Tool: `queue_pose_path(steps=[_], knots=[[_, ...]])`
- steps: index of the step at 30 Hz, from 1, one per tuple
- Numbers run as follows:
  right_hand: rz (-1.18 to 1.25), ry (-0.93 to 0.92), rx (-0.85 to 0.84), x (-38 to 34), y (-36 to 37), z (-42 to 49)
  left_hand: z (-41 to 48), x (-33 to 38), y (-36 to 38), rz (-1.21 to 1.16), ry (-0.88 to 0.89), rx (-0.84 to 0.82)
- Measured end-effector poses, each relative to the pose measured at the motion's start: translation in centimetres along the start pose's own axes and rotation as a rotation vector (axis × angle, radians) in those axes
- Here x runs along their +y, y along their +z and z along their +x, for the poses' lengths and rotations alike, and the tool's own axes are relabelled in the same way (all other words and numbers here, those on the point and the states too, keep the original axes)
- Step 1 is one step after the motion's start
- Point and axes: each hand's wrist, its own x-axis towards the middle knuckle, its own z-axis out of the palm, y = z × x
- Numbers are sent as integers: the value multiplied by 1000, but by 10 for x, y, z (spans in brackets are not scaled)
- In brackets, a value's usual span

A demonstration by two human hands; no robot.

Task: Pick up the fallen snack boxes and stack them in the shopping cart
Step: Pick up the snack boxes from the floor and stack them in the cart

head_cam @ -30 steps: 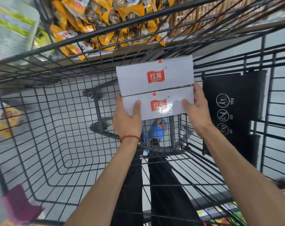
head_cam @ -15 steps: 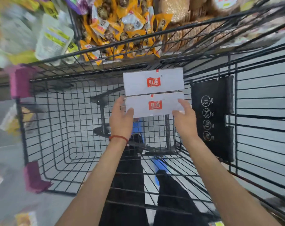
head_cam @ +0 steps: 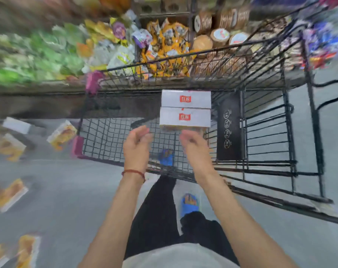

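Observation:
Two white snack boxes with red logos lie inside the black wire shopping cart [head_cam: 110, 136], the far box [head_cam: 186, 99] against the cart's far end and the near box [head_cam: 185, 117] side by side with it. My left hand [head_cam: 137, 147] and my right hand [head_cam: 195, 146] hover just short of the near box, fingers loosely curved, holding nothing. Several more snack boxes lie on the grey floor at the left, among them an orange-printed box [head_cam: 62, 134] and another box [head_cam: 10, 194].
A store shelf [head_cam: 164, 53] packed with yellow and green snack bags runs behind the cart. The cart's folding child seat with a black warning panel [head_cam: 229, 128] is at the right. My legs and a blue slipper [head_cam: 189, 204] stand by the cart's near side.
Both hands have let go of the two boxes and drawn back toward me. The boxes now rest in the cart. My view has risen and pulled away from the cart.

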Motion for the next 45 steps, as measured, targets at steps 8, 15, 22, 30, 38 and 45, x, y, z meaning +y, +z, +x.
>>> queue_pose_path(steps=[8,15,22,30,38,45], knots=[[-63,-105,-267,-26,38,-90,-82,18,-72,-225,-11,170],[-122,-119,-391,-38,97,-143,-115,7,-157,-314,-5,344],[-193,-94,-521,-23,196,-188,-122,-28,-259,-390,-72,482],[-207,-50,-549,3,319,-231,-105,-69,-392,-380,-117,490],[-265,-10,-554,0,421,-240,-57,-73,-490,-371,-163,466],[-278,-12,-533,-48,515,-175,39,-47,-538,-412,-255,443]])
